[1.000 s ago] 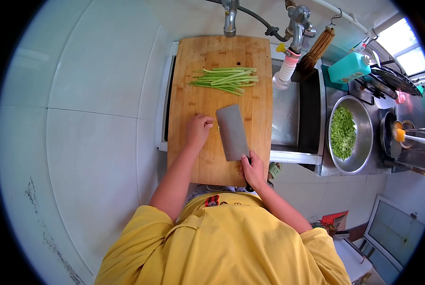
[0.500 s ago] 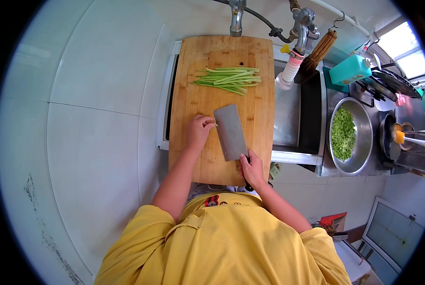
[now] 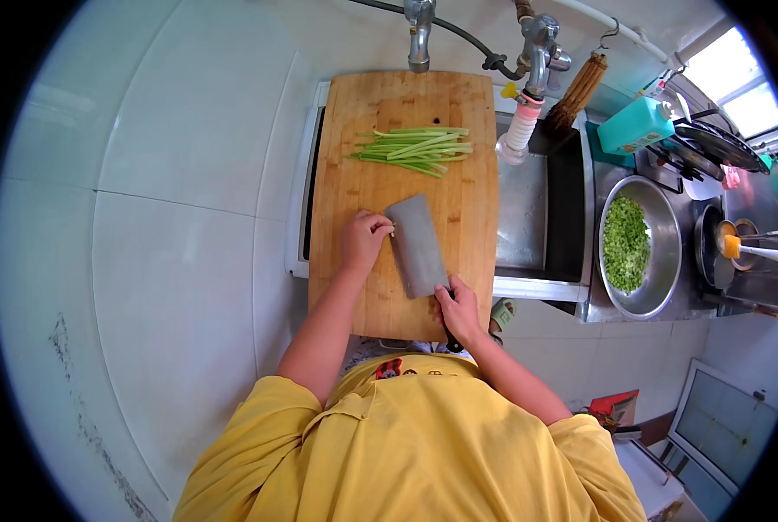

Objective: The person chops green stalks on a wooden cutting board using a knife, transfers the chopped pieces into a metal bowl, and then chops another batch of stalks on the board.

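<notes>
My right hand [image 3: 460, 311] is closed around the black handle of a cleaver [image 3: 417, 248]. Its broad grey blade lies low over the wooden cutting board [image 3: 345, 187], pointing away from me and slightly left. Just left of the blade, my left hand [image 3: 365, 239] is closed in a pinch. A small pale-green bit [image 3: 393, 230] shows at those fingertips, close to the blade's edge; it looks like a piece of stalk. Farther up the board lies a loose bunch of cut green stalks [image 3: 413, 150], touched by neither hand.
A sink [image 3: 521, 209] adjoins the board's right side, under a tap with a pink-and-white hose end [image 3: 521, 130]. Beyond it stands a steel bowl [image 3: 667, 248] of chopped greens [image 3: 625, 244]. A teal bottle [image 3: 637, 126] and pans are farther right; a tiled wall [image 3: 176, 261] is left.
The view has shifted slightly. The cleaver blade has turned a little flatter and its far end has moved slightly left. Both hands keep their grips, and the stalks lie as before.
</notes>
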Demonstrator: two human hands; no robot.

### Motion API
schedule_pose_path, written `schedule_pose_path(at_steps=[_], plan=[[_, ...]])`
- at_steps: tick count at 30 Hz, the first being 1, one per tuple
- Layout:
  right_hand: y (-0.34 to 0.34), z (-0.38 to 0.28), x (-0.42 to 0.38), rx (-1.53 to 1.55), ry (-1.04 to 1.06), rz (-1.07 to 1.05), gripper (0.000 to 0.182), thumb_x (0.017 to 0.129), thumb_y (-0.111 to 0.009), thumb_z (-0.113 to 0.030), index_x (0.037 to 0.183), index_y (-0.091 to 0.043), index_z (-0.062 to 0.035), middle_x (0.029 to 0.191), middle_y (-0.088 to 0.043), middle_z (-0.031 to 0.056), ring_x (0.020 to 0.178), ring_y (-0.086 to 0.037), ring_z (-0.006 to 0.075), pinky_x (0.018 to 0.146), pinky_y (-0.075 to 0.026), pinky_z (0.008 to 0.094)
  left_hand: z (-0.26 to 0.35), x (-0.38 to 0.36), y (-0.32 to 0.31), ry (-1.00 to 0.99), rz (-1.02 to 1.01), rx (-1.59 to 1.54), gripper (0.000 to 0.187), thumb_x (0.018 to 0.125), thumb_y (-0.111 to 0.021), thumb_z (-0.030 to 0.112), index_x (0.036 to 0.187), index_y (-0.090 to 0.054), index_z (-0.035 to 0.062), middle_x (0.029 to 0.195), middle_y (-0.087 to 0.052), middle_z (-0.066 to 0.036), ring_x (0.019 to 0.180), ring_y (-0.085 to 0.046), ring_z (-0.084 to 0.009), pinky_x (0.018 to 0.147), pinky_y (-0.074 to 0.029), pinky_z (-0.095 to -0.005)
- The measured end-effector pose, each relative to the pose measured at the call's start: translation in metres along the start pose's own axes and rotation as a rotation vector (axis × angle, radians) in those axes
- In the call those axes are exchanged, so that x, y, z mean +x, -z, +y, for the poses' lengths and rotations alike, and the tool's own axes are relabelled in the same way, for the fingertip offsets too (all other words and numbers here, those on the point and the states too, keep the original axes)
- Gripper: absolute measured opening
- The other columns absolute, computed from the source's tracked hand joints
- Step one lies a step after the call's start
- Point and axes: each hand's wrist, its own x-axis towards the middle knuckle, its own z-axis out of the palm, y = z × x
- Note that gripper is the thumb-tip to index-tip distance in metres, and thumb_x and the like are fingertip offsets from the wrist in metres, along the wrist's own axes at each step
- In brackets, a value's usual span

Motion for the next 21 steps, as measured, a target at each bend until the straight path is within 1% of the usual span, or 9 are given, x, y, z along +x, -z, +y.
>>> schedule_pose_path(at_steps=[3, 5, 8, 10, 11, 13, 16, 19, 21], plan=[[0.005, -0.005, -0.005, 0.054, -0.034, -0.028, 0.016, 0.094, -0.051, -0.015, 0.082, -0.047, -0.0051, 0.058, -0.050, 0.0026, 0.043, -0.047, 0.0110, 0.039, -0.039, 0.0256, 0.007, -0.001, -0.001, 0.004, -0.007, 0.005, 0.009, 0.070, -0.074, 0.007, 0.077, -0.069, 0.0040, 0.072, -0.061, -0.005, 0.062, -0.057, -0.0152, 0.059, -0.046, -0.0271], [0.011, -0.007, -0.007, 0.175, -0.077, -0.049, 0.014, 0.093, -0.052, -0.014, 0.085, -0.050, -0.0033, 0.059, -0.051, 0.0029, 0.043, -0.047, 0.0114, 0.040, -0.039, 0.0266, 0.013, -0.001, -0.002, 0.013, -0.013, 0.000, 0.008, 0.071, -0.074, 0.008, 0.076, -0.069, 0.0042, 0.071, -0.061, -0.005, 0.062, -0.057, -0.0152, 0.058, -0.045, -0.0270], [0.021, -0.011, -0.012, 0.195, -0.079, -0.044, 0.014, 0.094, -0.051, -0.014, 0.085, -0.049, -0.0042, 0.059, -0.050, 0.0028, 0.043, -0.046, 0.0114, 0.039, -0.038, 0.0261, 0.024, 0.002, -0.006, -0.032, -0.028, 0.028, 0.007, 0.069, -0.074, 0.007, 0.075, -0.070, 0.0058, 0.070, -0.061, -0.005, 0.064, -0.058, -0.0186, 0.061, -0.047, -0.0294], [0.031, -0.011, -0.014, 0.207, -0.061, -0.054, 0.015, 0.094, -0.051, -0.015, 0.084, -0.049, -0.0044, 0.059, -0.050, 0.0030, 0.043, -0.046, 0.0113, 0.038, -0.038, 0.0261, 0.032, 0.005, -0.011, -0.173, 0.006, -0.008, 0.008, 0.072, -0.072, 0.007, 0.079, -0.071, 0.0056, 0.072, -0.062, -0.005, 0.066, -0.058, -0.0176, 0.062, -0.047, -0.0286], [0.035, -0.012, -0.015, 0.214, -0.045, -0.068, 0.015, 0.094, -0.051, -0.015, 0.083, -0.048, -0.0047, 0.059, -0.050, 0.0032, 0.043, -0.047, 0.0113, 0.038, -0.038, 0.0260, 0.036, 0.007, -0.012, -0.181, 0.002, -0.008, 0.008, 0.072, -0.072, 0.007, 0.079, -0.071, 0.0056, 0.072, -0.062, -0.005, 0.066, -0.058, -0.0176, 0.062, -0.047, -0.0286], [0.044, -0.014, -0.019, 0.244, -0.033, -0.067, 0.016, 0.094, -0.051, -0.015, 0.082, -0.047, -0.0049, 0.059, -0.051, 0.0033, 0.043, -0.047, 0.0113, 0.038, -0.038, 0.0261, 0.058, 0.009, -0.008, -0.091, 0.028, -0.193, 0.008, 0.075, -0.071, 0.006, 0.083, -0.071, 0.0055, 0.075, -0.063, -0.006, 0.065, -0.058, -0.0168, 0.063, -0.047, -0.0282], [0.058, -0.014, -0.024, 0.289, -0.023, -0.065, 0.016, 0.094, -0.052, -0.015, 0.082, -0.047, -0.0052, 0.059, -0.050, 0.0032, 0.043, -0.047, 0.0113, 0.037, -0.039, 0.0260, 0.085, 0.012, 0.002, -0.131, 0.063, -0.158, 0.009, 0.078, -0.069, 0.005, 0.086, -0.071, 0.0053, 0.077, -0.064, -0.006, 0.065, -0.057, -0.0162, 0.063, -0.047, -0.0279], [0.073, -0.017, -0.030, 0.358, -0.025, -0.043, 0.016, 0.093, -0.052, -0.016, 0.083, -0.048, -0.0053, 0.059, -0.050, 0.0028, 0.043, -0.047, 0.0111, 0.038, -0.039, 0.0258, 0.107, 0.009, 0.000, -0.084, 0.027, -0.058, 0.008, 0.078, -0.068, 0.005, 0.086, -0.071, 0.0051, 0.080, -0.064, -0.006, 0.067, -0.058, -0.0168, 0.063, -0.047, -0.0283], [0.087, -0.022, -0.038, 0.415, -0.027, -0.010, 0.015, 0.093, -0.053, -0.017, 0.084, -0.049, -0.0053, 0.059, -0.050, 0.0025, 0.043, -0.047, 0.0111, 0.038, -0.039, 0.0257, 0.128, 0.002, -0.011, -0.137, 0.004, -0.004, 0.009, 0.078, -0.067, 0.005, 0.086, -0.071, 0.0054, 0.081, -0.064, -0.006, 0.071, -0.058, -0.0179, 0.065, -0.047, -0.0294]])
